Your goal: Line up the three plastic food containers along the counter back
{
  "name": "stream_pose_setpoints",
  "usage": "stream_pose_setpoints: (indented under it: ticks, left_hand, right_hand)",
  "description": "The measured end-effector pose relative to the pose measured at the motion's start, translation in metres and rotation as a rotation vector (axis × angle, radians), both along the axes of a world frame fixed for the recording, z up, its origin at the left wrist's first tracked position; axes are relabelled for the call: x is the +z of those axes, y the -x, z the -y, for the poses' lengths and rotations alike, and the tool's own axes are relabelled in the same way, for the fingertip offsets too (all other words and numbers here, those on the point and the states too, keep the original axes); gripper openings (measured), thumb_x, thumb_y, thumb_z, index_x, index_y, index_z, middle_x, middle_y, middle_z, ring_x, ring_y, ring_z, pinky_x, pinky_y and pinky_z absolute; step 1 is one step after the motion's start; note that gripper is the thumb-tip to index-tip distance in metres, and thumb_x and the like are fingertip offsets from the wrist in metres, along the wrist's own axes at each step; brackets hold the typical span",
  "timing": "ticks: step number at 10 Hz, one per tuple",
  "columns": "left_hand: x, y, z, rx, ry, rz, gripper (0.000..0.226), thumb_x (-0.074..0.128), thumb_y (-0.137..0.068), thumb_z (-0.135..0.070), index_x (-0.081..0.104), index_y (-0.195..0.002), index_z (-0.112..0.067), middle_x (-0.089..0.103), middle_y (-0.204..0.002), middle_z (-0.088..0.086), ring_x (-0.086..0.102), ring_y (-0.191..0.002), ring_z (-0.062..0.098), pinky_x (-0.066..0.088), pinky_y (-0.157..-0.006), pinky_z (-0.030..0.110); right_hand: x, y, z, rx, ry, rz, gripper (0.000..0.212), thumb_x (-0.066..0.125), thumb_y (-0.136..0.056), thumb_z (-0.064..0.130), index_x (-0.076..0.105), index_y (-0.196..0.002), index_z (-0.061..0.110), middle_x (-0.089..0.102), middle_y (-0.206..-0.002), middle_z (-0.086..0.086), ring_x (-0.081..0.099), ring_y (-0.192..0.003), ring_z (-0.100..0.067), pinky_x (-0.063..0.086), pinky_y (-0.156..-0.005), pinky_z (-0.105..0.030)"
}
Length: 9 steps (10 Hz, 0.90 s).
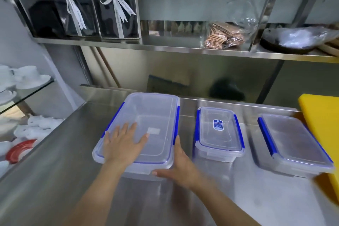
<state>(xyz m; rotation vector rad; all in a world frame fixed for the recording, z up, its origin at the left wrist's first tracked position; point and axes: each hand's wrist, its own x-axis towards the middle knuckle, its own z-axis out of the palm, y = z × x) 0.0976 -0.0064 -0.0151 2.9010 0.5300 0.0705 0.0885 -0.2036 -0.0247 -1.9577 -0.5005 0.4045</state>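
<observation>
Large container (146, 126), centre frame: looks empty, light, slick on steel. Left hand (122, 141) spread flat on lid; right hand (180, 166) open, cupping the near-right corner.

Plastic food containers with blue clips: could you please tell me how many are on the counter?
3. The largest container is at left under both hands, the labelled container in the middle, the flat container at right beside the yellow board.

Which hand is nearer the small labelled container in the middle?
Right. The right hand grips the large container's near corner, beside the small container; the left hand lies flat on the large lid, farther off.
</observation>
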Motion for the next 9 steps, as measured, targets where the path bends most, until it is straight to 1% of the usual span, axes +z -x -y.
stream_pose_setpoints:
  ticks: [1,2,3,4,5,6,7,8,9]
  left_hand:
    - [0.002,-0.005,0.005,-0.012,-0.013,0.022,0.074,0.018,-0.081,-0.073,0.015,-0.145,-0.036,0.015,-0.158,-0.005,0.008,-0.144,0.019,-0.001,-0.115,0.049]
    - [0.001,-0.005,-0.01,-0.004,-0.029,0.034,0.073,0.018,-0.081,-0.073,0.015,-0.144,-0.036,0.015,-0.157,-0.006,0.009,-0.144,0.019,0.001,-0.116,0.048]
    - [0.0,-0.006,-0.017,-0.016,-0.044,0.049,0.073,0.016,-0.081,-0.073,0.016,-0.144,-0.037,0.015,-0.157,-0.007,0.01,-0.144,0.019,0.001,-0.116,0.047]
    - [0.0,-0.007,-0.018,-0.017,-0.052,0.054,0.072,0.015,-0.082,-0.072,0.015,-0.144,-0.036,0.016,-0.157,-0.006,0.011,-0.144,0.02,0.002,-0.116,0.047]
    - [0.001,-0.005,-0.016,-0.028,-0.046,0.07,0.07,0.017,-0.084,-0.07,0.016,-0.144,-0.034,0.017,-0.157,-0.005,0.011,-0.144,0.022,0.002,-0.116,0.048]
    - [0.007,-0.002,-0.016,-0.058,-0.037,0.069,0.069,0.017,-0.086,-0.068,0.018,-0.144,-0.032,0.019,-0.157,-0.001,0.011,-0.144,0.024,0.003,-0.115,0.05]
    - [0.011,-0.001,-0.017,-0.09,-0.018,0.061,0.068,0.021,-0.087,-0.065,0.019,-0.144,-0.028,0.023,-0.155,0.003,0.016,-0.143,0.027,0.008,-0.116,0.05]
    - [0.015,0.006,-0.011,-0.104,0.072,0.105,0.068,0.029,-0.088,-0.062,0.021,-0.144,-0.025,0.03,-0.153,0.005,0.025,-0.14,0.026,0.017,-0.116,0.046]
    - [0.026,0.009,0.001,-0.152,0.109,0.23,0.068,0.036,-0.087,-0.062,0.028,-0.142,-0.024,0.038,-0.148,0.005,0.034,-0.136,0.026,0.026,-0.112,0.045]
  right_hand:
    - [0.003,-0.001,0.002,-0.031,0.019,0.046,0.118,0.084,-0.059,0.045,0.001,-0.143,0.035,0.032,-0.148,0.011,0.038,-0.132,-0.007,0.038,-0.11,-0.039]
    - [0.007,0.0,-0.013,-0.022,0.058,0.066,0.118,0.083,-0.062,0.041,-0.002,-0.144,0.033,0.032,-0.148,0.011,0.039,-0.131,-0.008,0.039,-0.109,-0.039]
    - [0.008,0.001,-0.022,-0.041,0.098,0.089,0.12,0.082,-0.064,0.042,-0.006,-0.145,0.029,0.029,-0.15,0.009,0.039,-0.132,-0.011,0.04,-0.107,-0.041]
    - [0.005,0.001,-0.025,-0.06,0.147,0.108,0.122,0.08,-0.065,0.044,-0.01,-0.145,0.026,0.028,-0.152,0.009,0.04,-0.133,-0.014,0.042,-0.105,-0.042]
    - [0.003,0.0,-0.025,-0.06,0.167,0.091,0.122,0.078,-0.065,0.048,-0.013,-0.144,0.027,0.029,-0.151,0.01,0.042,-0.13,-0.014,0.044,-0.104,-0.041]
    - [0.004,0.001,-0.024,-0.05,0.133,0.056,0.113,0.078,-0.064,0.05,-0.008,-0.137,0.046,0.035,-0.145,0.011,0.045,-0.124,-0.008,0.046,-0.102,-0.032]
    - [0.007,0.002,-0.023,-0.05,0.144,0.017,0.1,0.078,-0.064,0.047,0.003,-0.131,0.052,0.043,-0.138,0.013,0.05,-0.118,-0.007,0.048,-0.096,-0.029]
    - [0.016,0.008,-0.017,-0.044,0.227,-0.002,0.081,0.075,-0.072,0.04,0.017,-0.129,0.047,0.049,-0.132,0.011,0.052,-0.115,-0.012,0.044,-0.09,-0.025]
    - [0.036,0.008,0.0,-0.085,0.381,0.038,0.064,0.067,-0.079,0.043,0.033,-0.132,0.034,0.053,-0.134,0.001,0.054,-0.099,-0.014,0.039,-0.081,-0.026]
